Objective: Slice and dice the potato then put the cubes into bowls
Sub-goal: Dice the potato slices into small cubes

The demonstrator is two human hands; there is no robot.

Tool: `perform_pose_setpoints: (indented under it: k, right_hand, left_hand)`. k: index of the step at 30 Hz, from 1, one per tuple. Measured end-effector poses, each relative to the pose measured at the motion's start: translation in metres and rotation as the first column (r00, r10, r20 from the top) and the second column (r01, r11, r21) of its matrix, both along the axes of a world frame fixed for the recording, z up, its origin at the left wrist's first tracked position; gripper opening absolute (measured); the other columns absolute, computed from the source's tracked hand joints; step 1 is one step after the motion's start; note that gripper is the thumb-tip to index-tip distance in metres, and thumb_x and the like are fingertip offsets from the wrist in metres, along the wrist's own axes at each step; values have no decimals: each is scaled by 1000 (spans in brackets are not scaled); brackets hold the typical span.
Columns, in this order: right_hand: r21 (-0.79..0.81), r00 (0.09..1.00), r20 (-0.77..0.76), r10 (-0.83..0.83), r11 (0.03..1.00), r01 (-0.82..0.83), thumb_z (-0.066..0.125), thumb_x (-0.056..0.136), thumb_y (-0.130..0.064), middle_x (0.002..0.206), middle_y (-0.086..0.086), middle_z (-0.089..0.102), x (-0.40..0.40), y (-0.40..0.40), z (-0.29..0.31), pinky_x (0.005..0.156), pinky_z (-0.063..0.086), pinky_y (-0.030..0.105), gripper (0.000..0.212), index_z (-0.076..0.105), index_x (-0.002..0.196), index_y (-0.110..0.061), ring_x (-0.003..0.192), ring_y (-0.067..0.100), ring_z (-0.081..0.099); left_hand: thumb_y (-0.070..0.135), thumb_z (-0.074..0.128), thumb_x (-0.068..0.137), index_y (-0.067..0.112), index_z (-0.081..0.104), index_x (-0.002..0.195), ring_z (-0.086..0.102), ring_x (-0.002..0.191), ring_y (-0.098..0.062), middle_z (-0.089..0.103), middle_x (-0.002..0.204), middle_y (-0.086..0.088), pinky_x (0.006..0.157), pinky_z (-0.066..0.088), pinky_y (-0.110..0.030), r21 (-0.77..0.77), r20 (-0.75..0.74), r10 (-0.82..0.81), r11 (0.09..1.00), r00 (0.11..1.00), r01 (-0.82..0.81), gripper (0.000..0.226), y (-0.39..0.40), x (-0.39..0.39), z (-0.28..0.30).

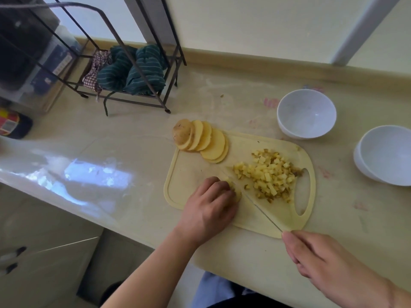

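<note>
Your right hand (329, 261): fingers curled round the knife (255, 202) handle, blade slanting across the cutting board (249, 215). Your left hand (210, 207): fingers bent, pressing potato strips (233, 187) onto the board's near-left part. Diced cubes (268, 174): heaped right of the blade. Potato slices (201, 140): fanned over the board's far-left corner. Two white bowls (307, 113) (384, 155): on the bench beyond the board's right end.
</note>
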State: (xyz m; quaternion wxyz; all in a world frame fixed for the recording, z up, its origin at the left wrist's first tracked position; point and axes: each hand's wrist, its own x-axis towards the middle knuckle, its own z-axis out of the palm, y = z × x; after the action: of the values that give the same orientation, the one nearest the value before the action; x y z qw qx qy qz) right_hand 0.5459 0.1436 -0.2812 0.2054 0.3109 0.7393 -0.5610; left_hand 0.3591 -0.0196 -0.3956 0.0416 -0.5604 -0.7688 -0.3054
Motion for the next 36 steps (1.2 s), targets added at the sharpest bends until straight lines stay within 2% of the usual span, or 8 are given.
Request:
perform_pose_setpoints:
  k: [2, 6, 13, 21, 27, 32, 36]
  right_hand:
    - [9, 1000, -19, 9, 1000, -9, 35, 80, -71, 53, -7, 34, 2, 0, -5, 52, 29, 25, 60, 40, 66, -13, 50, 8, 31]
    - [27, 999, -33, 19, 999, -18, 33, 76, -80, 55, -6, 34, 4, -4, -15, 53, 30, 25, 71, 41, 72, -10, 51, 8, 31]
    - [62, 999, -31, 23, 998, -21, 31, 74, -80, 53, -6, 37, 8, -3, -16, 51, 29, 20, 69, 42, 72, -12, 49, 5, 34]
    - [19, 999, -10, 39, 999, -39, 30, 76, -81, 58, -6, 34, 8, 0, -19, 54, 31, 30, 70, 39, 73, -12, 53, 8, 32]
    - [24, 998, -1, 57, 998, -57, 30, 76, -82, 59, -5, 33, 8, 6, -15, 55, 33, 29, 74, 38, 73, -8, 54, 8, 32]
    - [33, 997, 20, 75, 997, -75, 29, 75, -82, 58, -6, 29, 13, 8, -10, 52, 28, 23, 72, 36, 72, -10, 53, 7, 28]
    - [55, 994, 32, 108, 992, -110, 26, 77, -81, 56, -6, 29, 4, 9, -18, 53, 31, 26, 71, 35, 67, -11, 52, 8, 28]
  left_hand:
    - [14, 75, 92, 0, 76, 95, 66, 100, -37, 70, 104, -15, 85, 55, -43, 14, 9, -5, 1000, 1000, 5, 14, -1, -1, -3]
    - [12, 77, 90, -1, 77, 95, 65, 103, -38, 71, 106, -17, 90, 54, -43, 34, 13, -14, 999, 1000, 14, 14, -2, 0, -5]
    - [7, 80, 87, -4, 76, 96, 65, 104, -37, 71, 107, -17, 93, 54, -41, 35, 27, -30, 999, 999, 29, 15, 0, 1, -4]
    - [9, 80, 86, -4, 76, 97, 65, 103, -37, 70, 107, -17, 94, 53, -40, 28, 55, 10, 1000, 998, -11, 18, 1, 0, -5]
    - [8, 82, 84, -4, 76, 96, 62, 105, -34, 71, 104, -17, 96, 52, -38, 53, 54, 10, 999, 998, -13, 17, 2, 0, -5]
    - [8, 82, 85, -4, 76, 95, 63, 104, -35, 70, 102, -18, 94, 53, -38, 52, 59, 21, 998, 998, -24, 17, 1, 0, -6]
    - [9, 81, 86, -4, 76, 97, 65, 102, -37, 71, 104, -18, 92, 54, -42, 48, 59, 13, 999, 998, -15, 18, 1, 0, -6]
